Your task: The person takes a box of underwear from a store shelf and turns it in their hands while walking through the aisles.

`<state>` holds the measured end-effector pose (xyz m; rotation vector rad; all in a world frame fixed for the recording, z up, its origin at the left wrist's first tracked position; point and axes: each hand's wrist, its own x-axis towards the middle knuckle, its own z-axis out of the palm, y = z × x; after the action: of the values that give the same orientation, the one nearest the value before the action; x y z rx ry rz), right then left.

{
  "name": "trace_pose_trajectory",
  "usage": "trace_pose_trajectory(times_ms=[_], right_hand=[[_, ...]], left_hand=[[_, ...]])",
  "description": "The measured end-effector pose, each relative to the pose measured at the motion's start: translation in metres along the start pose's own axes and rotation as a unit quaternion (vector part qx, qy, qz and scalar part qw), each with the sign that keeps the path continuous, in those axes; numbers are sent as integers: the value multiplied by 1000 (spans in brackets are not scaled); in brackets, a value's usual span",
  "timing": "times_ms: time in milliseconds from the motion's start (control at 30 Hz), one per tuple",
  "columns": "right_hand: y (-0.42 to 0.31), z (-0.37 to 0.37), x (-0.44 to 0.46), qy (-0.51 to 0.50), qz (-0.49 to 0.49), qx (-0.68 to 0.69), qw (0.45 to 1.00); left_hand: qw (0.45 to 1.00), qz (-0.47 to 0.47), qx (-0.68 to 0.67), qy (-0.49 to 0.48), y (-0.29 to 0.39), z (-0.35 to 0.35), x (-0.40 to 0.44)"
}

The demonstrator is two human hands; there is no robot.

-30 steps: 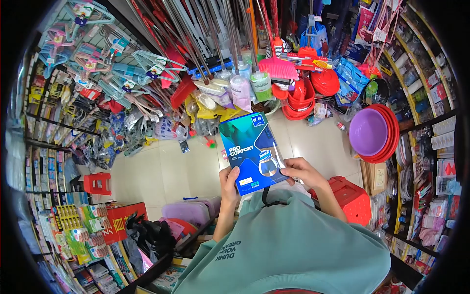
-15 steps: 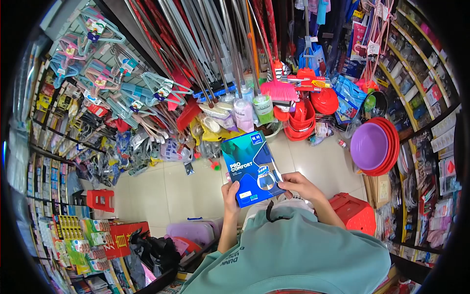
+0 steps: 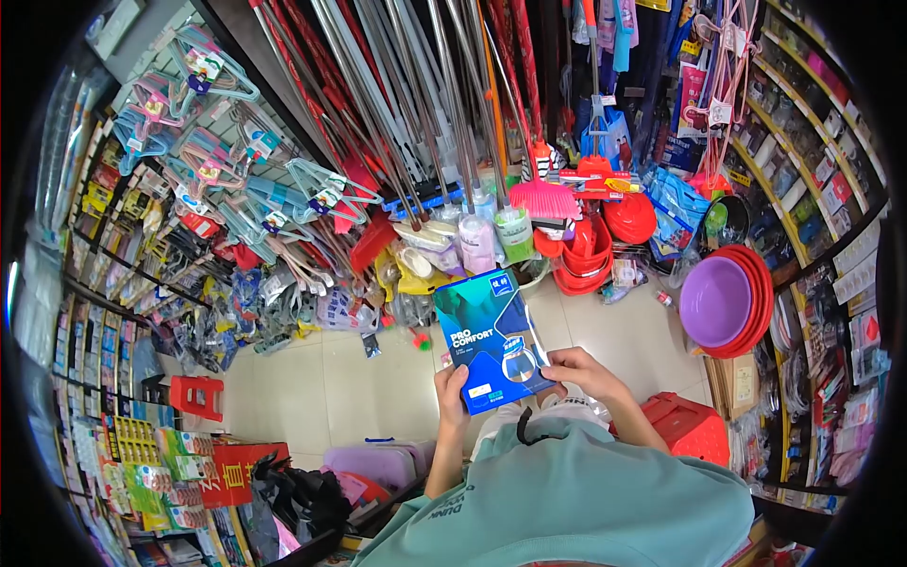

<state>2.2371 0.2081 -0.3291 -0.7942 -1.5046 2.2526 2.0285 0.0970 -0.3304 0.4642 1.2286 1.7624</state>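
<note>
A flat blue and teal box [image 3: 488, 335] printed "PRO COMFORT" is held up in front of my body, its printed face toward me. My left hand [image 3: 453, 392] grips the lower left edge with the thumb on the front. On the lower right edge, my right hand [image 3: 578, 369] pinches the box between thumb and fingers. The fingers behind the box are mostly hidden. Below the hands is my green shirt [image 3: 567, 482].
Brooms, including a pink broom head [image 3: 545, 199], and mops stand ahead. Purple and red basins [image 3: 715, 304] are stacked at right, near a red plastic stool [image 3: 685, 427]. Hangers [image 3: 213, 71] hang at left. Pale floor tiles [image 3: 368, 387] lie beyond the box.
The view has shifted slightly, so the surroundings sit a little lower in the picture. Both hands still hold the box, which appears slightly lower and further right.
</note>
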Motion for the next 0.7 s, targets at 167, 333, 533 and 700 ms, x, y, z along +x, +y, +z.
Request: trace_pose_trajectory(times_ms=[167, 333, 533, 700], right_hand=[[-6, 0, 0, -22, 8, -12, 1000], [-13, 0, 3, -49, 7, -42, 998], [-17, -4, 6, -66, 0, -80, 995], [-26, -14, 7, -64, -20, -90, 994]], left_hand=[[1000, 4, -3, 11, -2, -2, 2], [1000, 16, 3, -6, -5, -10, 5], [1000, 22, -7, 22, -16, -18, 9], [999, 39, -11, 20, -14, -17, 9]])
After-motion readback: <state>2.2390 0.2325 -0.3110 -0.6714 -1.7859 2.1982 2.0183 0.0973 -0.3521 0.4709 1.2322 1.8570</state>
